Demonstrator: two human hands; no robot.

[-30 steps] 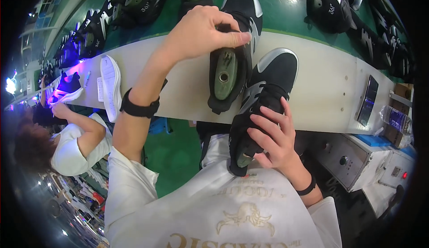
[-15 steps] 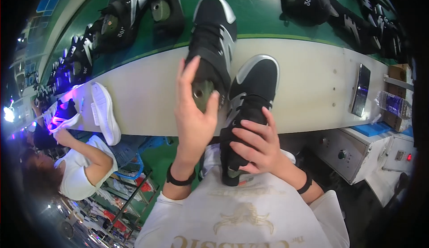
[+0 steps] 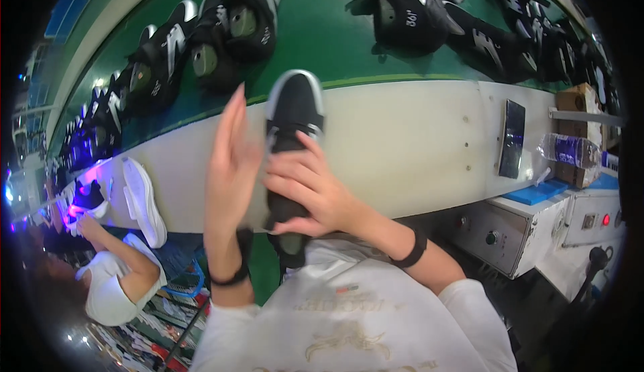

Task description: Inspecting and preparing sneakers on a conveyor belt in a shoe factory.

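Observation:
A black trainer with a silver-trimmed toe stands over the pale ledge, its heel toward my body. My right hand grips it around the laces and upper, with the fingers curled over the top. Just to its left is my left hand, slightly blurred, its fingers stretched forward and the palm turned toward the shoe. I see nothing held in it. Beyond the left fingertips another black trainer rests on the green belt beside a similar shoe.
More black shoes line the green belt on both sides. A pale sole lies on the ledge at left, near a co-worker. To the right are a phone, a plastic bottle and a control box.
The trainer by my left hand has gone onto the green belt, and that hand has come away from it. My right hand still holds the other trainer. The whole view has shifted.

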